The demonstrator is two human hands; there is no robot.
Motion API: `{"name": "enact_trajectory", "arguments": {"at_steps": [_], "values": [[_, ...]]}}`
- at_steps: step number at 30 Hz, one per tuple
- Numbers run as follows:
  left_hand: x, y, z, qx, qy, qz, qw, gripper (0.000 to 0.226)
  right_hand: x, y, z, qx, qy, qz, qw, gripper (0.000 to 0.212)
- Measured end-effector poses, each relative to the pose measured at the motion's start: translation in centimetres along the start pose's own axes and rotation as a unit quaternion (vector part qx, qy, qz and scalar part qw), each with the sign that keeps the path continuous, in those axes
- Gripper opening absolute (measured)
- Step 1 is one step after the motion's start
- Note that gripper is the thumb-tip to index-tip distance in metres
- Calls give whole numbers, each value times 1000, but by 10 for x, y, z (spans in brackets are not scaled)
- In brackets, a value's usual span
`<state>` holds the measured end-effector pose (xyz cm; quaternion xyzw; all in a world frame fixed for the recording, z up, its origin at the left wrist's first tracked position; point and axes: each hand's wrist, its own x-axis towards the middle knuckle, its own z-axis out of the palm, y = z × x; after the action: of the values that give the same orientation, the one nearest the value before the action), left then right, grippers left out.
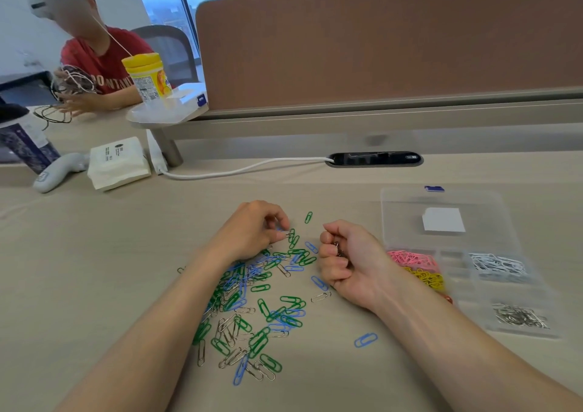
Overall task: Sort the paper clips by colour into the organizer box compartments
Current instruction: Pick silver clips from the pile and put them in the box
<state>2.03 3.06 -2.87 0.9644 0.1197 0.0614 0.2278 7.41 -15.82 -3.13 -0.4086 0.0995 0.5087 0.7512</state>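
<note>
The left hand [252,228] pinches a silver clip [288,234] between thumb and fingertip, just above the top edge of the loose pile [252,301]. The right hand [350,263] is curled into a fist round some gathered clips [337,249], though only a glint of metal shows between the fingers. The pile of green, blue and silver clips spreads down the middle of the table [94,285] between both forearms. A lone blue clip [365,339] lies apart, lower right of it.

The clear organizer box [441,197] sits open at the right of the frame. It holds pink clips [410,258], yellow clips [424,277], white clips [497,265] and sorted silver clips [519,317] in separate compartments. At upper left a person in a red shirt [104,64] sits behind a yellow jar [148,77].
</note>
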Motion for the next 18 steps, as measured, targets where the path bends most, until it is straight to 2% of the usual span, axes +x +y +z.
{"name": "enact_trajectory", "arguments": {"at_steps": [6, 8, 10, 13, 16, 18], "values": [[1, 4, 0, 57, -30, -20, 998, 12, -1, 0, 0, 1, 4, -3, 1000, 33], [-2, 12, -6, 15, -6, 3, 1000, 13, -2, 0, 1, -9, 6, -3, 1000, 31], [-6, 27, -15, -55, 12, 71, 996, 14, -2, 0, 2, -22, 8, -3, 1000, 33], [-14, 52, -20, -91, -11, 158, 983, 11, -2, 0, 3, -34, -11, 8, 999, 35], [-17, 59, -18, -86, -1, 161, 983, 6, 0, 2, 4, -27, -20, 14, 999, 29], [-17, 51, -27, -99, 26, 131, 986, 3, 1, 1, 2, -4, -9, 10, 1000, 30]]}}
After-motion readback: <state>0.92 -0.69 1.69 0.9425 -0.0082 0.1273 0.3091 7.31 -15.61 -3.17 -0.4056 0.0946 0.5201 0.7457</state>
